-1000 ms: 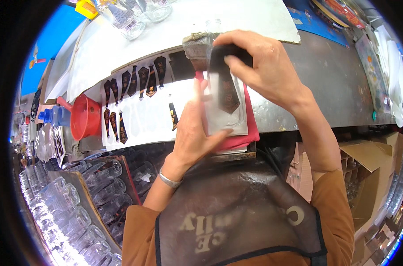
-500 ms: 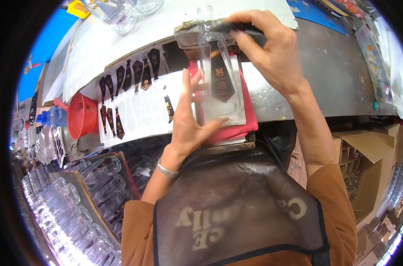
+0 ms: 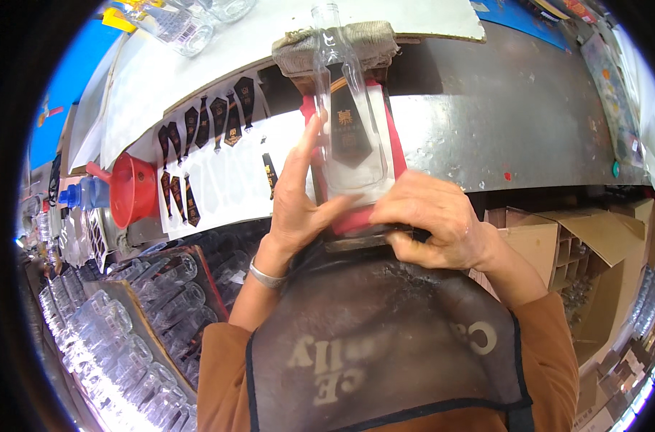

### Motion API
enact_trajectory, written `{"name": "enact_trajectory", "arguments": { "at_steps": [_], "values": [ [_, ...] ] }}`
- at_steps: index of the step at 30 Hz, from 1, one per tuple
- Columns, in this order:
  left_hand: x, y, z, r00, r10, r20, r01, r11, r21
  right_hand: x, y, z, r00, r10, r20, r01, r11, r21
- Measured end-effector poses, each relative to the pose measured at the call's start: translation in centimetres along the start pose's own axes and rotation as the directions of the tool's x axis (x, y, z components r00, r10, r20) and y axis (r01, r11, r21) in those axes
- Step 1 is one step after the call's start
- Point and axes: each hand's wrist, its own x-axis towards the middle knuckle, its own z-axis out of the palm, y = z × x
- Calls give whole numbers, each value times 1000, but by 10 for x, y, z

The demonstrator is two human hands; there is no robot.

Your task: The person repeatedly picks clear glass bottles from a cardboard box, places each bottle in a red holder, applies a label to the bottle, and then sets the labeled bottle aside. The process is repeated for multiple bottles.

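Note:
A clear glass bottle (image 3: 374, 162) lies on its back in front of me, neck pointing away, with a black tie-shaped label (image 3: 350, 129) on its front. White and red cloths (image 3: 401, 155) are under it, and its neck rests on a padded block (image 3: 376, 45). My left hand (image 3: 297, 196) is open along the bottle's left side, fingers stretched up and thumb near the base. Right of the base, my right hand (image 3: 435, 219) is closed with curled fingers. A dark edge (image 3: 419, 234) shows between its fingers, like the flat dark tool held before; the rest is hidden.
A white sheet (image 3: 226, 189) with several black tie-shaped labels lies on the left, beside a red funnel (image 3: 134, 189) and a blue-capped bottle (image 3: 90, 193). Several glass bottles (image 3: 104, 324) fill crates at lower left. An open cardboard box (image 3: 594, 259) stands at lower right.
My right hand has come down from the bottle's neck to beside its base. The dark tool is mostly out of sight. My left hand has stayed nearly still at the bottle's side.

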Motion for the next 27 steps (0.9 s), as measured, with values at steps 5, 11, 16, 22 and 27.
{"name": "enact_trajectory", "arguments": {
  "at_steps": [5, 11, 16, 22, 27],
  "values": [
    [-2, -1, -1, 1000, 30, 6, -30, 999, 27, 55, 34, -21, 963, 105, -248, -157, 968, -197],
    [2, 8, -1, 998, 62, 8, -62, 997, 51, 92, 70, -46, 878, 163, -450, -239, 964, -118],
    [2, 0, -2, 999, -14, -48, 5, 982, -191, 46, 44, -31, 761, 607, -230, -498, 773, 393],
    [16, 16, 24, 994, -29, -104, 22, 998, -63, 22, 21, 6, 728, 680, -87, -677, 733, 66],
    [16, 20, 26, 992, -39, -117, 25, 993, -116, 26, 22, 9, 755, 643, -127, -649, 761, -6]
  ]
}}
